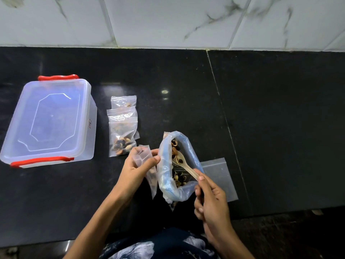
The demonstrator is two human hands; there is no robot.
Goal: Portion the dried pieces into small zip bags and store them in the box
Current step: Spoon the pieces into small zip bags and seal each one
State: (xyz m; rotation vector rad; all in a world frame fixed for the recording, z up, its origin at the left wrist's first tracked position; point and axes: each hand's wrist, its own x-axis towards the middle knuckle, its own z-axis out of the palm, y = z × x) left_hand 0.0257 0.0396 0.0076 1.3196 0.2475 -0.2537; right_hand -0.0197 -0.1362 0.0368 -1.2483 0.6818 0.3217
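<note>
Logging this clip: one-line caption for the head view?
Right hand spoons dried pieces from large bag; left hand holds small zip bag.

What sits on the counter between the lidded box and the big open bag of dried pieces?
In the head view, two small clear zip bags holding dried pieces lie overlapped between the clear red-latched plastic box and the large bluish bag.

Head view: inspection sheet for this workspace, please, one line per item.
Surface: dark polished counter.
Job's things: big bag of dried pieces open; spoon inside; two filled zip bags beside lidded box; flat empty zip bag behind the big bag.
Clutter: nothing seen.
Grippers: left hand holds a small zip bag; right hand holds the spoon.
Cables: nothing seen.
Surroundings: marbled wall tiles.
</note>
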